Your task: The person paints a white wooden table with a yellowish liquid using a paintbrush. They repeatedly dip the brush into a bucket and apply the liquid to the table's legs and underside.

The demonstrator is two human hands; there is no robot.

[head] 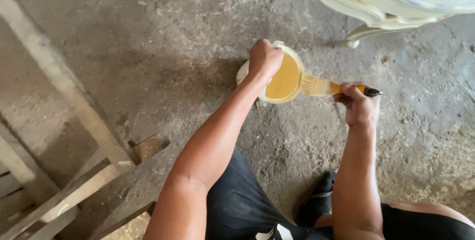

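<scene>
Your left hand [264, 59] is clamped over the near rim of the can [283, 78], which stands on the concrete floor [148, 47] just short of the cream furniture leg [357, 36]. Your right hand [360, 105] has its fingers closed around the brush [330, 87] handle. The brush lies nearly level, its long axis running left to right, bristles pointing left onto the can's rim, black handle tip pointing right. Keep the can pinned, and draw the bristles across the rim lightly to shed excess.

left hand [264, 59] clenched, arm outstretched; right hand [360, 105] gripping
</scene>
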